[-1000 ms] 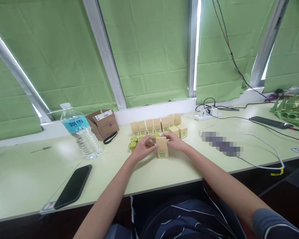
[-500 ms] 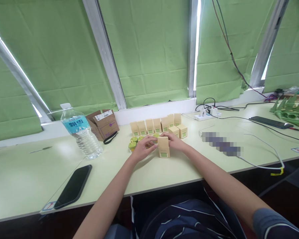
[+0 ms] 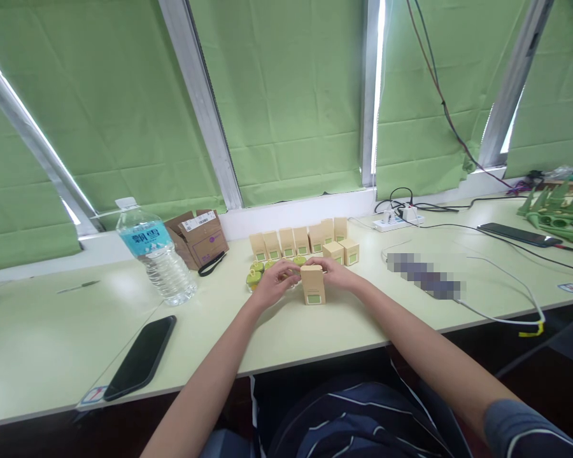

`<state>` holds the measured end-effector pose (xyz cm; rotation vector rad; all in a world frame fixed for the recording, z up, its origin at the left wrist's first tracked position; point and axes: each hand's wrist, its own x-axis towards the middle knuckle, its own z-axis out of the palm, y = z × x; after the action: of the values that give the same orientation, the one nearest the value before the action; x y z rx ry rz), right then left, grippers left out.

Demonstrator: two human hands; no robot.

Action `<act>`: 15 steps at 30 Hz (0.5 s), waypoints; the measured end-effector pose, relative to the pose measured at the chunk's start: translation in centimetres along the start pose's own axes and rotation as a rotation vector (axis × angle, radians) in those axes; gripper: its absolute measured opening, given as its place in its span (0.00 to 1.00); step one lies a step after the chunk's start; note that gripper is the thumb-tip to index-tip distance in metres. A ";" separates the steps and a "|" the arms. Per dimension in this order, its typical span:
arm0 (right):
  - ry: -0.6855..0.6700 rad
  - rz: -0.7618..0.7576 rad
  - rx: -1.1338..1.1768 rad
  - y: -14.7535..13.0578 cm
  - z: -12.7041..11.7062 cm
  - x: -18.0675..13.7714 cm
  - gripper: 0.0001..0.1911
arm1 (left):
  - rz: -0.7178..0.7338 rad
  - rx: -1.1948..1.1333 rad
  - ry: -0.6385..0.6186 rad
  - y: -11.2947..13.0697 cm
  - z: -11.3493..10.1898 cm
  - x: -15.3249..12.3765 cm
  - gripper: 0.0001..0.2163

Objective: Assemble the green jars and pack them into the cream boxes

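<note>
Green blinds (image 3: 286, 95) fill the upper part of the frame, and beneath them a pale tabletop (image 3: 210, 343) runs from the left edge to the right. Just below the frame's centre, a small kraft box (image 3: 314, 287) stands upright with its green label facing the person. To its left, the left hand (image 3: 273, 286) has its fingers curled, their tips at the box's left edge; whether they press on it, I cannot tell. The right hand (image 3: 335, 272) is at the box's upper right, its fingers bent and partly hidden behind it, so their grip cannot be told. Green-lidded jars (image 3: 254, 278) sit behind and beside the left hand. Farther back, near mid-frame, is a row of kraft boxes (image 3: 287, 239) with raised flaps, and two closed boxes (image 3: 351, 252) are in front of its right end. Left of centre are a brown carton (image 3: 205, 240) and a water bottle (image 3: 149, 245); a black phone (image 3: 141, 357) lies at lower left.
</note>
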<state>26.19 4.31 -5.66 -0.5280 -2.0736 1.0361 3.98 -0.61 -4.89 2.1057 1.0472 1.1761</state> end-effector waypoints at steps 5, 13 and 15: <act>-0.050 0.021 0.085 -0.1 0.1 -0.1 0.12 | 0.016 0.013 0.032 -0.2 -0.1 0.0 0.14; 0.007 0.186 0.290 0.1 0.8 0.0 0.27 | 0.054 0.101 0.036 0.4 -0.4 0.0 0.10; 0.072 0.183 0.294 0.0 0.7 0.0 0.29 | 0.061 0.123 0.016 0.6 -0.4 0.0 0.09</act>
<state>25.67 4.01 -5.89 -0.6010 -1.7937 1.3799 3.89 -0.89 -4.29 2.2410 1.0949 1.1864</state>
